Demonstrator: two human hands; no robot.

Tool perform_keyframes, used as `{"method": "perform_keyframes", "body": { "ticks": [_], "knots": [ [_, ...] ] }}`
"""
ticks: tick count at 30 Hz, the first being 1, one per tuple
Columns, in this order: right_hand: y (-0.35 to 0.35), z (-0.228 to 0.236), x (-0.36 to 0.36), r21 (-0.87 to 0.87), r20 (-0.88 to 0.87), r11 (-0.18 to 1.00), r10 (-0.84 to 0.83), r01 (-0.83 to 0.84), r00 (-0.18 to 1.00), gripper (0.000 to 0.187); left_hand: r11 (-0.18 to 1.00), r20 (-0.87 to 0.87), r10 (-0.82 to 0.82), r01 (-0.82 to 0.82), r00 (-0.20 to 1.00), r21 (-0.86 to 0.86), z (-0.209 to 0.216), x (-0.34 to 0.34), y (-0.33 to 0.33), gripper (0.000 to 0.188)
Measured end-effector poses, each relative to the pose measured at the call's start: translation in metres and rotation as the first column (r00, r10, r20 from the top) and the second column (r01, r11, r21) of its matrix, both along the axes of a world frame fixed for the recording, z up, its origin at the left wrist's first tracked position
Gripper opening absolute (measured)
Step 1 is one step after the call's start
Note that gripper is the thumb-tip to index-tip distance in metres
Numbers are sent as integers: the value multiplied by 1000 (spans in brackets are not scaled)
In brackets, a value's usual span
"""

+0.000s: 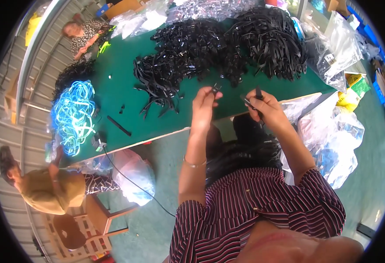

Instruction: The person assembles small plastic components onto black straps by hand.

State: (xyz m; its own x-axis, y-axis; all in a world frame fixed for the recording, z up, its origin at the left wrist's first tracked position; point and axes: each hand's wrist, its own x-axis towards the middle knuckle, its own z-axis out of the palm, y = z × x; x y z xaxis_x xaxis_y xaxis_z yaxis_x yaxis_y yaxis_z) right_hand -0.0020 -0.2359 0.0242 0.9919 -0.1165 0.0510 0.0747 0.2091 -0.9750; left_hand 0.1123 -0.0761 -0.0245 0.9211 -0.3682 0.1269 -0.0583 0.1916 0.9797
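My left hand (204, 105) is raised over the near edge of the green table, its thumb and fingers pinched on a small black buckle piece (216, 88). To its right, my right hand (269, 109) is closed round a black strap (259, 93); a dark, shiny end pokes out on its left side. The two hands are apart. Just beyond them lies a wide heap of black straps with buckles (192, 48), and a second heap of black straps (271, 39) adjoins it on the right. More black straps (245, 158) lie across my lap.
On the green table (118, 96), blue glowing-looking cords (74, 116) are piled at the left, near a loose black strip (118, 126). One person (52, 188) sits at the left, another (87, 39) at the far left corner. Plastic bags (337, 136) fill the right side.
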Motion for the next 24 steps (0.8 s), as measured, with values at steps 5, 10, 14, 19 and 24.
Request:
{"method": "perform_keyframes", "body": {
  "ticks": [5, 10, 14, 19, 24],
  "knots": [
    [23, -8, 2, -6, 42, 997, 75, -75, 996, 15, 893, -212, -240, 130, 947, -431, 30, -64, 21, 19],
    [46, -5, 1, 64, -33, 974, 218, -216, 975, 14, 861, -189, -262, 142, 946, -488, 30, -86, 30, 31],
    [53, -1, 1, 21, -57, 966, 257, -256, 965, 11, 788, -170, -333, 174, 928, -591, 24, -87, 42, 31],
    [59, 5, -1, 24, -130, 955, 297, -297, 946, 11, 729, -149, -400, 216, 904, -649, 12, -87, 51, 30],
    [66, 5, 0, 67, -142, 935, 353, -347, 925, 8, 713, -171, -423, 210, 890, -669, 6, -89, 57, 31]
  ]
}}
